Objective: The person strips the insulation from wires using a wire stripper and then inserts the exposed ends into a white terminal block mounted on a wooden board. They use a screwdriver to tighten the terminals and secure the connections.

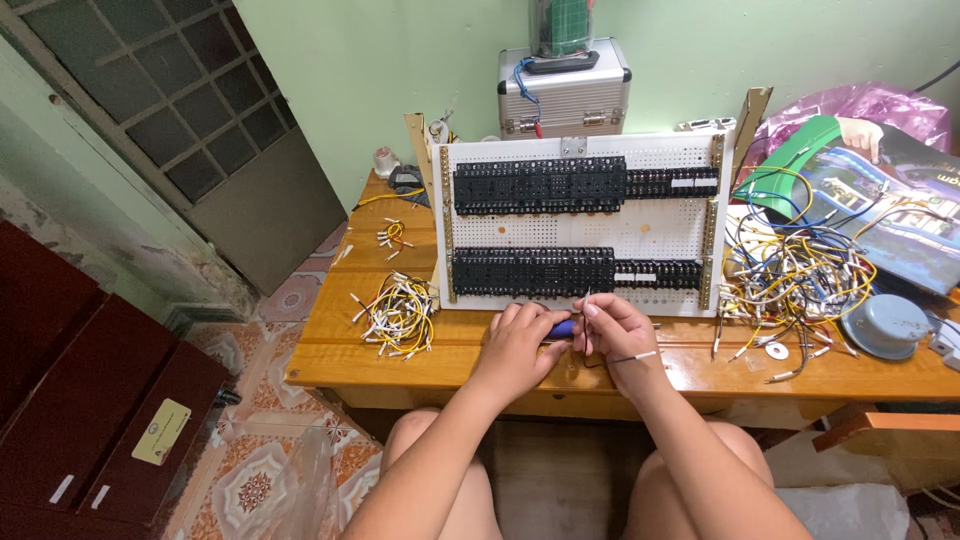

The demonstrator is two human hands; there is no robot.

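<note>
- Two hands are seen close together at the counter (pixel 330 365) edge; the left hand (pixel 520 340) is wrapped round a blue-handled screwdriver (pixel 562 327); the right hand (pixel 617 330) pinches a thin black wire (pixel 625 358) with a white tip.
- One white perforated panel (pixel 580 225) stands just beyond the hands; two rows of black terminal blocks (pixel 540 185) are mounted on it.
- One loose bundle of yellow and white wires (pixel 398 315) lies left of the hands; a larger tangle (pixel 790 270) lies to the right.
- One round grey lid (pixel 885 325) rests further right.
- One ribbed metal case (pixel 565 95) stands behind the panel.
</note>
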